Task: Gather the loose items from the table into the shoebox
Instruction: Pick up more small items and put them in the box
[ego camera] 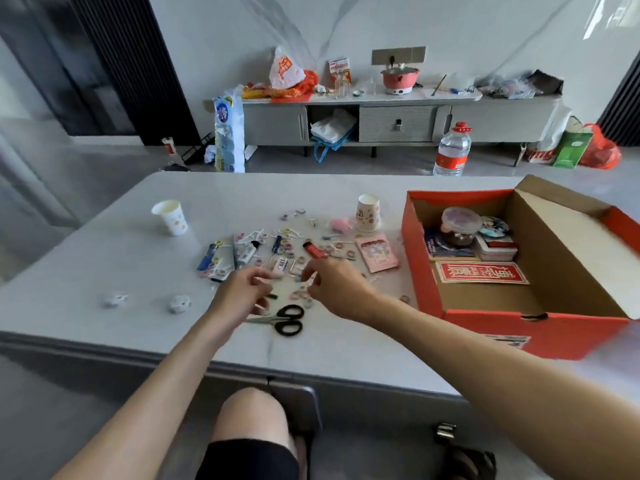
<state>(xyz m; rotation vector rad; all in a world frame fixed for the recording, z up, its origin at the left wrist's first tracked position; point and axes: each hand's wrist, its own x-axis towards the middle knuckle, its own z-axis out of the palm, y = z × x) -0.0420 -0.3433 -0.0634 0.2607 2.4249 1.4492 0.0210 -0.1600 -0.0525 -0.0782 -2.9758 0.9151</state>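
Near the left edge of the table (90,258) stood a white paper cup (170,216), with two small white crumpled bits (180,303) closer to the front edge. The loose items (287,247) lay scattered mid-table: small coloured rings, a dark-handled screwdriver (276,244) and a red lighter (314,251). The left hand (242,293) hung over the near-left part of the scatter, fingers curled downward; whether it pinched anything could not be told. Black-handled scissors (289,320) lay just in front of it, between the two wrists. The right hand (337,285) reached in just right of the left. Its fingertips were bent down among the rings below the lighter, and its grip was also unclear. Beyond it sat a pink packet (377,253) and a printed paper cup (369,213). The open shoebox (420,268) stood at the table's right edge, right of both hands. It held a lidded jar (460,224) and a red printed card (481,271).
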